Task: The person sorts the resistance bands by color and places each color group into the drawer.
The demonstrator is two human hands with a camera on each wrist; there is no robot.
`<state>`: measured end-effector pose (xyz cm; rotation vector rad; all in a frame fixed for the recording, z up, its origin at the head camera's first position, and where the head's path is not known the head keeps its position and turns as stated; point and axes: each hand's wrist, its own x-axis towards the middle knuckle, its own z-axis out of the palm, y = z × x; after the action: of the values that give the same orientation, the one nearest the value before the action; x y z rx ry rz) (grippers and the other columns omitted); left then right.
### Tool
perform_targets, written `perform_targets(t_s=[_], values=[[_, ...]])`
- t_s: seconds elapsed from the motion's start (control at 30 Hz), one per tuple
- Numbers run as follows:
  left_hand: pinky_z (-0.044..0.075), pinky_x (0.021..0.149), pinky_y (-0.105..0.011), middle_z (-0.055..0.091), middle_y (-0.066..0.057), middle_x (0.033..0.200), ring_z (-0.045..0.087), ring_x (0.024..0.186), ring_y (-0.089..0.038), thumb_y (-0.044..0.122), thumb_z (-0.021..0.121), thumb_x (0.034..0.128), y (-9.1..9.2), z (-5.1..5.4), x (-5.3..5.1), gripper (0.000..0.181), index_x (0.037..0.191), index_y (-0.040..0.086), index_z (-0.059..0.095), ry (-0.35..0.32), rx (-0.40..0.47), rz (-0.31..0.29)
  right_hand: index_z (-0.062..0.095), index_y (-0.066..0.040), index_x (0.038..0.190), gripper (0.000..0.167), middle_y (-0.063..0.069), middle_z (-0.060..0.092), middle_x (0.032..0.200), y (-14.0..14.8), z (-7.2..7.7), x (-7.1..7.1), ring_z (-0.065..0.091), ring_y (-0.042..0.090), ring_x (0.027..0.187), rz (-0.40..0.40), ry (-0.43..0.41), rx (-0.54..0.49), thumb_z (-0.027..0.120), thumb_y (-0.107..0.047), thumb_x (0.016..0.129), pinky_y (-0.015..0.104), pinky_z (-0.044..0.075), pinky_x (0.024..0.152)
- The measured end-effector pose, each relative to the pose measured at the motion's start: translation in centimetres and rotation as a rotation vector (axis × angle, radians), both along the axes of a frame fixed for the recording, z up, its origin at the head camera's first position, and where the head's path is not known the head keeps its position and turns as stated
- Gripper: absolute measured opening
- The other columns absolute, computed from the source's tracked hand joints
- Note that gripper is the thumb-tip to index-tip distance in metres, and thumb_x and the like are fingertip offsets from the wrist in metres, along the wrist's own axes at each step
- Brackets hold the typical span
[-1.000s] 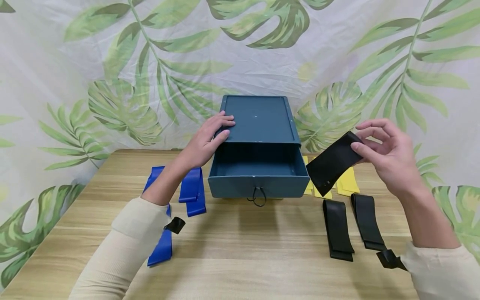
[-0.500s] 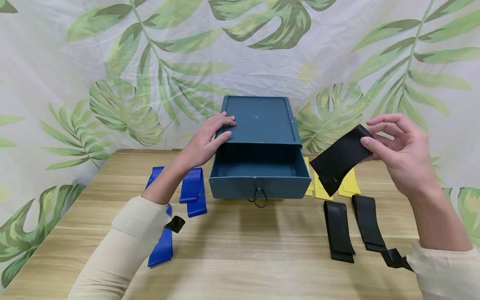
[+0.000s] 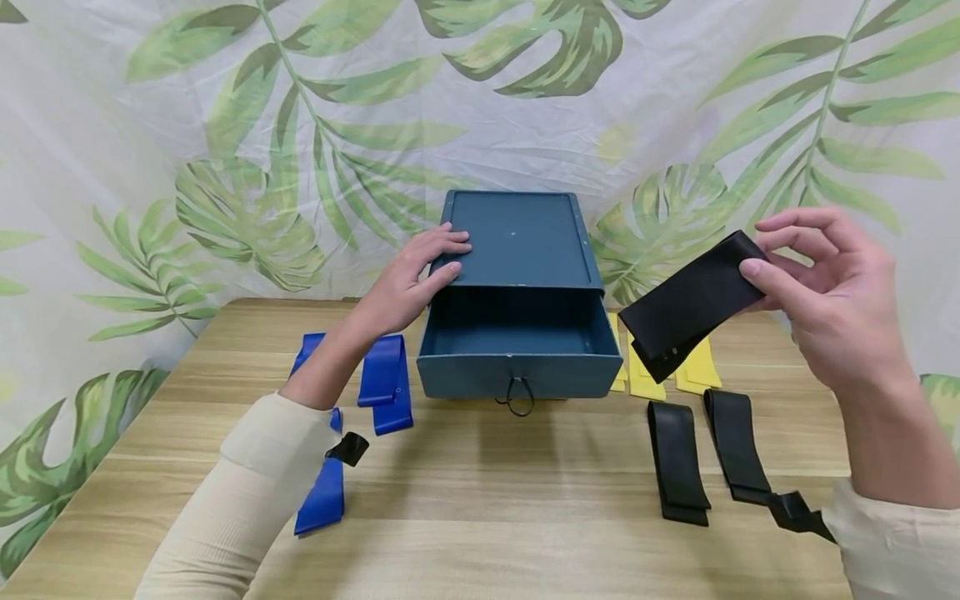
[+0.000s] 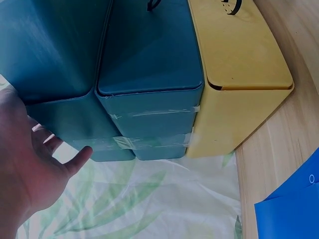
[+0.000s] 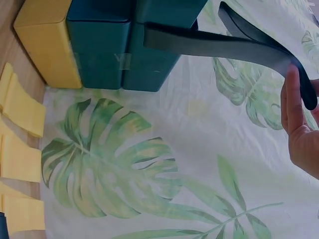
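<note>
In the head view my left hand rests on the top left edge of a dark teal drawer unit. Its top drawer is pulled out, with bare floor and walls showing inside. To the right of the unit, my right hand pinches the folded end of a black resistance band between thumb and fingers. The band hangs in the air, its loose ends pointing left and down. In the right wrist view, the two layers of that black band spread apart away from the fingers.
Two folded black bands lie at the table's right. Several yellow bands sit behind them. Blue bands lie left, partly under my forearm. Below two teal drawers is a yellow one. A leaf-print cloth hangs behind the table.
My right hand has moved right and slightly upward with the black resistance band, away from the drawer. The left hand and the drawer have stayed put.
</note>
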<state>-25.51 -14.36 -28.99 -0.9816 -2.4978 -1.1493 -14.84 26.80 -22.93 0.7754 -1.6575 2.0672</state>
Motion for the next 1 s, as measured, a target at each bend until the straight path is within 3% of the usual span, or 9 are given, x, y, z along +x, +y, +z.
perform_targets(t_s=[0.37,0.43,0.57,0.67,0.8,1.0], values=[[0.016,0.126,-0.051,0.049,-0.015,0.157,0.023,0.157,-0.027,0.018,0.051,0.1075,0.0,0.0,0.1,0.038,0.139,0.001,0.06,0.029,0.002,-0.001,0.049,0.026,0.118,0.03,0.017,0.064,0.097,-0.7,1.8,0.9,0.073,0.023,0.071,-0.045,0.034,0.036,0.052,0.029,0.088,0.03,0.061,0.062],[0.015,0.127,-0.051,0.048,-0.015,0.157,0.023,0.157,-0.027,0.018,0.051,0.1075,0.0,0.0,0.1,0.038,0.139,0.0,0.06,0.036,-0.001,-0.002,0.049,0.025,0.117,0.028,0.017,0.062,0.098,-0.8,2.2,1.0,0.072,0.023,0.071,-0.036,0.044,0.038,0.052,0.028,0.09,0.03,0.062,0.063],[0.015,0.127,-0.051,0.048,-0.016,0.157,0.023,0.157,-0.028,0.018,0.05,0.1075,0.0,-0.1,0.2,0.038,0.139,-0.001,0.06,0.045,-0.005,-0.004,0.052,0.02,0.112,0.025,0.021,0.061,0.099,-1.1,2.9,0.6,0.071,0.028,0.07,0.064,0.056,-0.031,0.048,0.03,0.09,0.032,0.062,0.067],[0.015,0.127,-0.051,0.048,-0.016,0.157,0.022,0.157,-0.028,0.018,0.049,0.1076,0.0,-0.2,0.2,0.038,0.139,-0.001,0.059,0.048,-0.01,-0.005,0.053,0.024,0.106,0.022,0.026,0.059,0.098,-1.5,3.4,0.2,0.071,0.032,0.068,0.125,0.067,-0.086,0.047,0.033,0.088,0.034,0.063,0.068],[0.014,0.127,-0.051,0.047,-0.015,0.158,0.021,0.157,-0.027,0.019,0.049,0.1077,0.1,-0.2,0.1,0.039,0.14,0.0,0.059,0.043,-0.018,-0.001,0.055,0.033,0.104,0.017,0.028,0.058,0.099,-2.6,4.1,0.0,0.071,0.03,0.069,0.095,0.089,-0.044,0.052,0.031,0.088,0.034,0.062,0.069],[0.014,0.127,-0.051,0.047,-0.015,0.158,0.021,0.158,-0.027,0.02,0.048,0.1077,0.1,-0.4,0.2,0.039,0.14,0.0,0.059,0.039,-0.02,0.004,0.057,0.034,0.106,0.022,0.028,0.062,0.1,-4.8,5.0,-0.5,0.073,0.028,0.075,0.115,0.075,-0.012,0.059,0.031,0.085,0.033,0.062,0.071]])
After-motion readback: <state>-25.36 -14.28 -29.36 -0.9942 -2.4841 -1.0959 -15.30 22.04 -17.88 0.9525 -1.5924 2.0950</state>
